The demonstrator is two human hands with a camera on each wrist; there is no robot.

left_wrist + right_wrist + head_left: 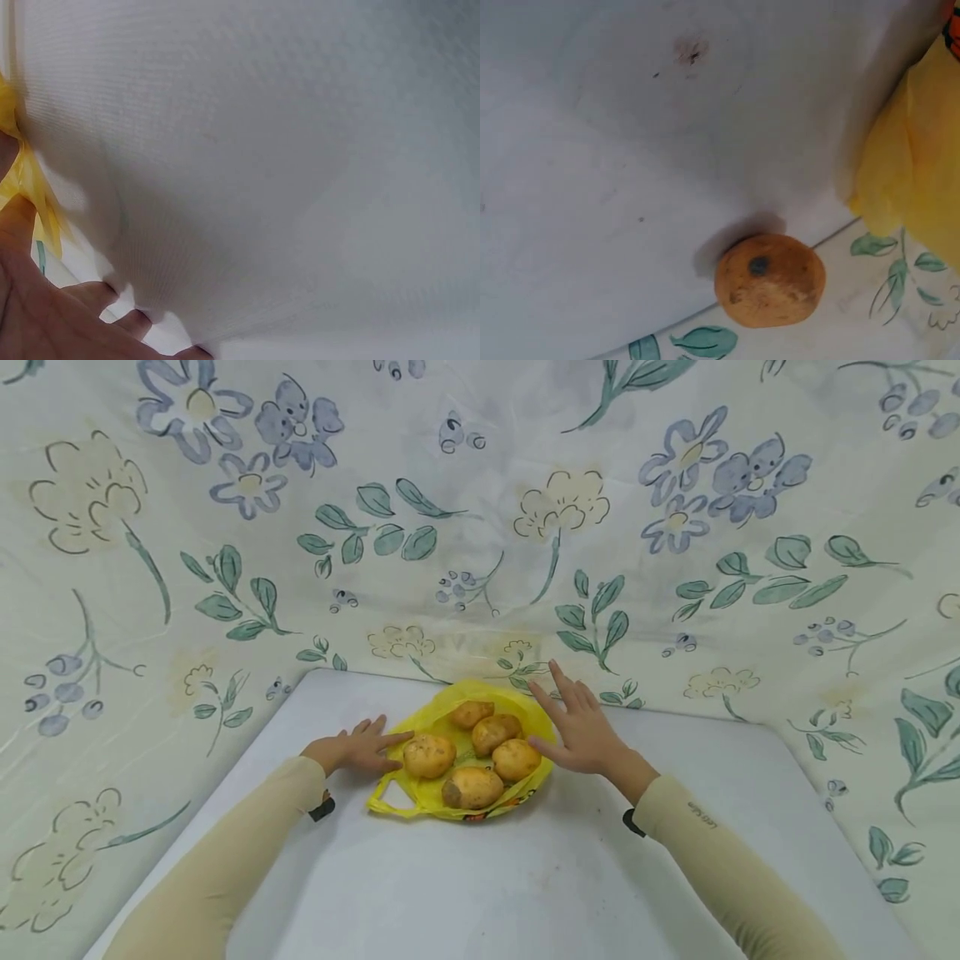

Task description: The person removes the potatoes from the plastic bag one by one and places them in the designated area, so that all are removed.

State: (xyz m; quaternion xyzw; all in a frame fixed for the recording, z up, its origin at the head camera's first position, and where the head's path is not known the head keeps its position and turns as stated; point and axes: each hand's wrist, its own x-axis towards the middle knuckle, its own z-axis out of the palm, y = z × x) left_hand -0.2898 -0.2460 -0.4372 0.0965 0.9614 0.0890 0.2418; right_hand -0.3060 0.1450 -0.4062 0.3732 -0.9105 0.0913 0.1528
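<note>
A yellow plastic bag (528,714) lies spread on the table with its mouth wide, one looped handle at its front left. Several potatoes (474,787) sit inside it. My left hand (365,749) rests at the bag's left edge, fingers spread, thumb side against the plastic beside a potato. In the left wrist view, yellow plastic (30,176) shows next to the fingers of that hand (67,315). At the right edge is my right hand (585,731), its fingers straight and splayed. The right wrist view shows a single potato (770,280) apart from the bag (922,150); the hand is outside that view.
A white table (450,893) carries the bag near its back edge. Small dark crumbs of dirt (694,56) dot its surface. Behind and at both sides hangs a floral cloth (480,527). Dark bands (322,807) sit at both wrists.
</note>
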